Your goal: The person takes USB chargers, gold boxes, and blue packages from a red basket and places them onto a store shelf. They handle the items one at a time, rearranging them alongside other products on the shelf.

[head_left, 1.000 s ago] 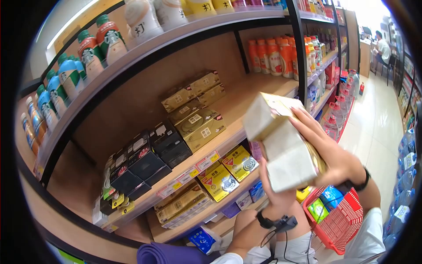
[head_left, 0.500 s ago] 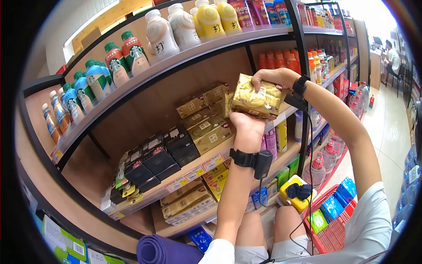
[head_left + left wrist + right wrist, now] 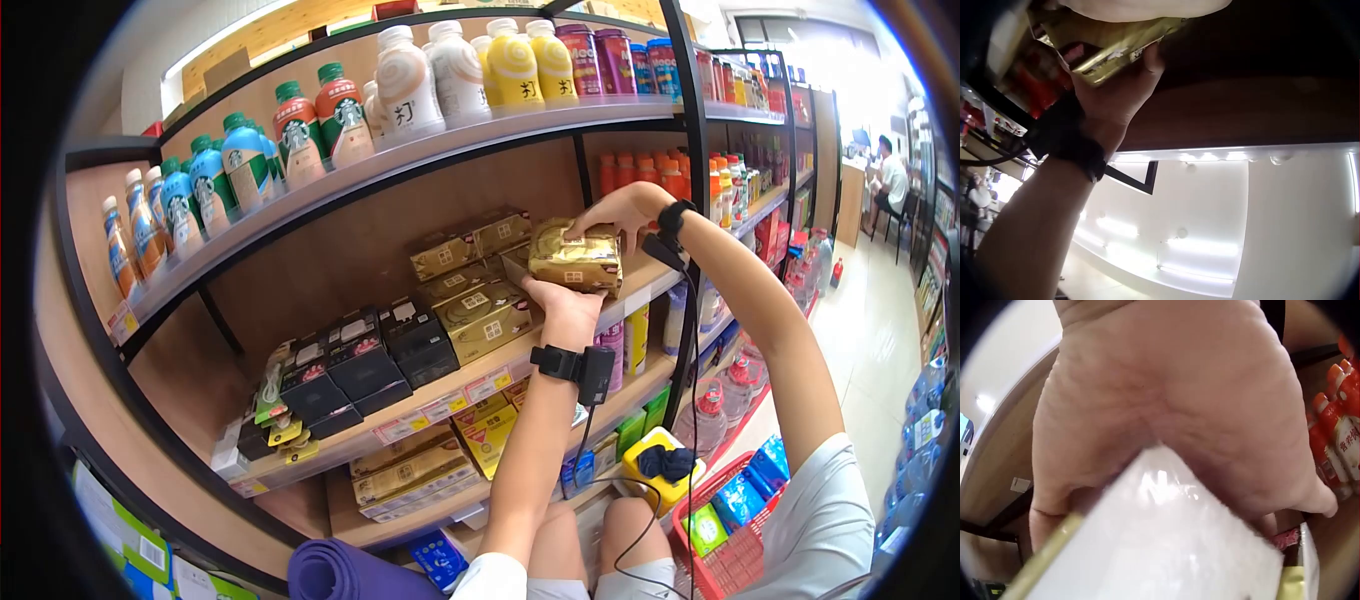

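Note:
A gold, box-shaped wrapped pack (image 3: 576, 262) is held in both hands at the middle shelf. My left hand (image 3: 566, 301) supports its lower front from below, with the fingers hidden by the pack. From the right, my right hand (image 3: 626, 214) grips the top and side; in the left wrist view its thumb lies along the gold wrapper (image 3: 1107, 53). The right wrist view has the palm (image 3: 1166, 394) spread over a corner of the pack's white face (image 3: 1160, 537). Just left of the held pack stand stacked gold packs (image 3: 487, 322) of similar look, overlapped by it in the head view.
Black boxes (image 3: 366, 356) sit left on the same shelf. Bottled drinks (image 3: 408, 85) line the shelf above; orange-capped bottles (image 3: 1335, 425) stand behind my right hand. Below are a yellow container (image 3: 655, 462), a red basket (image 3: 725, 555) and a purple rolled mat (image 3: 350, 575). A cable (image 3: 693, 400) hangs from my right wrist.
The pack, earlier tilted near my body with its pale underside showing, has moved left onto the shelf area beside the gold stack. It now sits lower than half a second ago.

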Motion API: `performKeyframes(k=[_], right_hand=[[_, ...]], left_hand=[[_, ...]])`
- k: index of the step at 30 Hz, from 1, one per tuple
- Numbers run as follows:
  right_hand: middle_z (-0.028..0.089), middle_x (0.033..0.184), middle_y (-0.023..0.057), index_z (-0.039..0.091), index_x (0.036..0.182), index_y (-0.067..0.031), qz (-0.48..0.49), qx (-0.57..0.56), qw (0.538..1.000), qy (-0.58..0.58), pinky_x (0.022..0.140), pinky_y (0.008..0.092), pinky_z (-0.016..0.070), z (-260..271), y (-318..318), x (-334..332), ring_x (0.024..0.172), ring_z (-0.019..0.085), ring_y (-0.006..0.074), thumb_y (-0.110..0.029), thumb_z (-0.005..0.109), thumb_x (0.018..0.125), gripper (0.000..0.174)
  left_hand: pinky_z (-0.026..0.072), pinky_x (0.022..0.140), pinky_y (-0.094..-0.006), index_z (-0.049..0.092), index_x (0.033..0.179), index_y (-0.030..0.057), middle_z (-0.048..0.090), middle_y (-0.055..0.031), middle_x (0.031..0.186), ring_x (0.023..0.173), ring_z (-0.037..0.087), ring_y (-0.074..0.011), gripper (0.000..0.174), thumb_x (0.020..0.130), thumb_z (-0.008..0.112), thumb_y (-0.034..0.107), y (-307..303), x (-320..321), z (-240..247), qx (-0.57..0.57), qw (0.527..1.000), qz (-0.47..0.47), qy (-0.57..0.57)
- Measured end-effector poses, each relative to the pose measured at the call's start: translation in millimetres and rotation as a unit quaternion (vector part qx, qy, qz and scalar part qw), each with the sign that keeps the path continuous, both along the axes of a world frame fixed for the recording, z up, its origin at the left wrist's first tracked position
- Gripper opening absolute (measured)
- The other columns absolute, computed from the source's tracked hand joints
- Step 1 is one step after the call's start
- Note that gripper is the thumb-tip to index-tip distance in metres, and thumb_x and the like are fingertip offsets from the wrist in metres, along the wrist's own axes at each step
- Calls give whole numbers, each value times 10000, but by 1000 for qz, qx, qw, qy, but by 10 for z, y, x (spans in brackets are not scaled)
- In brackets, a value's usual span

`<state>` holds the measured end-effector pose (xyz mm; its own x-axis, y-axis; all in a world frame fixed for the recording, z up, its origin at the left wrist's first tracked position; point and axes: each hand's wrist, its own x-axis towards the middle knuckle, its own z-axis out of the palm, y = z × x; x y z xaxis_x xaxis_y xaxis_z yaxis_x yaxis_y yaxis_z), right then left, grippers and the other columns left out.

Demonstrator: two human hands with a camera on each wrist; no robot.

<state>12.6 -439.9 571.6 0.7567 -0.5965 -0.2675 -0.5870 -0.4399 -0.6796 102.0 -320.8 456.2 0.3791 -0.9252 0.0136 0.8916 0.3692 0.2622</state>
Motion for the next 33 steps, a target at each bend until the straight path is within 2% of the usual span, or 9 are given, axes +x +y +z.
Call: performKeyframes(k=[3,4,8,12,20,23,27,28,33], right_hand=[[679,1250,185,621,1378,-3,55,56,993,-84,896,354,576,-81,-70,-87,1070,692,223,-471,751,905,678],[672,1271,196,600,1406,7,65,67,989,-113,918,346,578,-90,-31,-129,1119,689,221,-434,735,935,659],[663,1312,180,494,1453,76,74,106,959,-251,951,294,566,-329,-229,-68,1126,688,196,-244,751,953,647],[702,1196,114,594,1304,45,105,154,925,-331,875,270,561,-523,-166,-8,1035,693,146,-253,761,939,500],[702,1094,115,648,1235,11,51,108,938,-324,758,293,582,-658,21,51,920,679,148,-286,740,950,422],[692,1089,116,644,1241,15,17,94,939,-331,770,313,591,-664,94,93,928,680,154,-308,740,956,442],[679,1057,72,632,1295,-3,-72,-13,947,-311,724,262,504,-720,52,271,869,617,145,-440,766,921,590],[658,1089,72,629,1333,-40,-78,6,948,-307,802,275,455,-713,60,281,924,561,158,-489,770,897,642],[655,1074,40,675,1296,-114,-67,24,960,-270,832,305,476,-551,176,293,927,543,118,-449,740,908,516]], left_hand=[[184,1226,-622,402,1583,215,360,-105,1653,1542,296,-314,807,974,174,692,-114,-41,-62,55,996,42,-55],[92,1263,-587,354,1611,199,310,-97,1683,1568,241,-301,806,989,185,684,-127,-57,-82,54,996,52,-56],[109,1284,-543,229,1648,167,187,-121,1715,1583,180,-341,790,1019,261,644,-143,-85,-195,71,996,53,-33],[182,1282,-513,112,1666,160,78,-148,1728,1581,154,-390,812,1030,331,616,9,-158,-288,-7,1000,-14,26],[243,1256,-547,-112,1658,210,-57,-134,1738,1548,199,-474,963,998,438,645,498,-451,-298,-53,998,-9,-16],[252,1254,-537,-127,1655,225,-57,-132,1737,1543,225,-456,1013,973,481,662,395,-315,-296,-49,998,-20,-36],[272,1250,-527,-123,1655,213,4,-141,1733,1539,239,-430,1056,956,522,671,290,-123,-370,-55,997,-47,-38],[328,1225,-501,-98,1657,168,107,-180,1708,1490,340,-427,1042,972,561,594,339,-127,-365,-26,998,-46,-42],[462,1090,-439,208,1588,58,381,-194,1518,1298,556,-354,797,995,597,422,717,-102,-349,1,981,1,-194]])
